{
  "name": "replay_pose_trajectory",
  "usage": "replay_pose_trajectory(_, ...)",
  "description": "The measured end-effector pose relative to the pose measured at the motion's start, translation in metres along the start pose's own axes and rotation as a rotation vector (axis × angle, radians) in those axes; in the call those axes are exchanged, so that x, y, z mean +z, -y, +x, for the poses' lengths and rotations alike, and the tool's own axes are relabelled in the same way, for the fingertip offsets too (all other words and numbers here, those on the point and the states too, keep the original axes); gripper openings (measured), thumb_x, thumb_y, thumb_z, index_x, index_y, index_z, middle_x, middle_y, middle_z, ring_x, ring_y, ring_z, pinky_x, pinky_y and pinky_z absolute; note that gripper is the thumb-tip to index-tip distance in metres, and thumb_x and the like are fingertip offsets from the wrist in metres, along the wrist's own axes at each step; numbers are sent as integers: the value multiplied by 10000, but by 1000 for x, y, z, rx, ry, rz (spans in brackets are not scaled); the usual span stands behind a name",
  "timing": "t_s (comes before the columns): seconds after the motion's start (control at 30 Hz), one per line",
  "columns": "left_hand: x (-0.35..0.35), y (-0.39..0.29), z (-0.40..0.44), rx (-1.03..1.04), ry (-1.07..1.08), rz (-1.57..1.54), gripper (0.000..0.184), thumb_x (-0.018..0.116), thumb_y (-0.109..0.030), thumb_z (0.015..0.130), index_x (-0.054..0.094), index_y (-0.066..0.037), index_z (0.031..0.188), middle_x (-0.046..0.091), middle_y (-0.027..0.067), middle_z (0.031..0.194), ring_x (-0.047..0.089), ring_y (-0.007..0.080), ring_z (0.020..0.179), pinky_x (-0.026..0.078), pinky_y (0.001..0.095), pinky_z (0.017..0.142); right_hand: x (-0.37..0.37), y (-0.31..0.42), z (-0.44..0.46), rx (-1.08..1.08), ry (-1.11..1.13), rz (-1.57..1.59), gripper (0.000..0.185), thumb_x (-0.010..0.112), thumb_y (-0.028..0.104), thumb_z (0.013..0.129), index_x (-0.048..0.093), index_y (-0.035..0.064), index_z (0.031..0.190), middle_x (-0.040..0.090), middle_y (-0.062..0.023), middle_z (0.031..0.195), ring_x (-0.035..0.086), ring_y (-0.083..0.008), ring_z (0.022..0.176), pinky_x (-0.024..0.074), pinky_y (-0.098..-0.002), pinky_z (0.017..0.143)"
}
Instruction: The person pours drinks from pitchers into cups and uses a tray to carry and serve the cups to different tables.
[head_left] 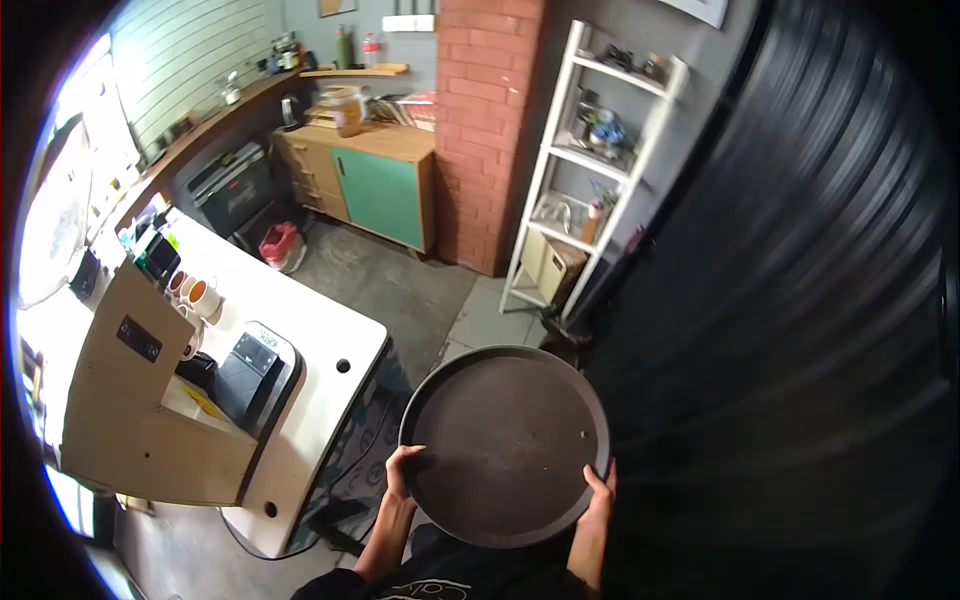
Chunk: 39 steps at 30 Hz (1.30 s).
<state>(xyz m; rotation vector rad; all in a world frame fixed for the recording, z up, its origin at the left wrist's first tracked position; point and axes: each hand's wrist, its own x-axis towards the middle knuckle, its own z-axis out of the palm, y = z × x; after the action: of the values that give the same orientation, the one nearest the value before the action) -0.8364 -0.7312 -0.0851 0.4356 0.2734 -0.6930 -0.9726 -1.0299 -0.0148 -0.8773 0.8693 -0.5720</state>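
Observation:
A round, dark brown serving tray point(505, 440) with a raised rim is held out in front of my body. My left hand point(399, 472) grips its left edge, the thumb lying over the rim and the other fingers hidden beneath. On the lower right edge my right hand point(598, 497) holds it the same way, thumb on top. A few small light specks show on the tray's surface; nothing else lies on it.
Left of me stands a white table point(330, 310) with a beige machine point(150, 400), a black device point(248, 375) and several mugs point(203, 297). Ahead are a green-doored cabinet point(380, 195), a brick pillar point(480, 130) and a white ladder shelf point(535, 190). A dark curtain point(800, 300) hangs at right.

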Motion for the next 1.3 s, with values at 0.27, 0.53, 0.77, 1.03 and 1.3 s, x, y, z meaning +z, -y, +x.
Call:
replay_pose_trajectory(0.27,114,7,149,97,-287,152,333,545,-310,907,681,-27,1017,681,104,942,648,245,875,539,379,810,88,103,198,-92,256,-151,664,704,76,804,450,16,1414,567,-143,1302,574,-283,1135,440,-382,985)
replay_pose_trajectory(0.53,126,-37,289,40,-482,337,378,526,-312,913,644,-17,1118,677,98,1015,644,216,921,521,355,848,146,60,343,29,312,-207,625,672,65,793,473,7,1383,593,-164,1255,592,-319,1123,471,-402,965)
replay_pose_trajectory(0.77,105,-145,404,117,-701,303,397,551,-323,885,666,20,1047,695,128,933,656,231,827,523,361,745,278,-2,446,289,242,-406,535,649,-18,805,520,3,1324,610,-148,1217,603,-312,1080,472,-410,937)
replay_pose_trajectory(1.03,118,-262,456,499,-909,364,231,606,-219,862,681,-3,893,621,31,758,558,135,689,423,290,622,506,-35,538,192,597,-594,343,636,147,906,554,-3,1205,645,-102,1084,629,-218,960,503,-336,861)
replay_pose_trajectory(1.3,94,-352,475,517,-1099,178,280,643,-153,848,622,1,1081,642,82,926,607,186,806,504,343,711,677,-164,586,223,914,-781,502,663,222,907,533,-116,1253,606,-135,1145,553,-203,1048,447,-320,930)
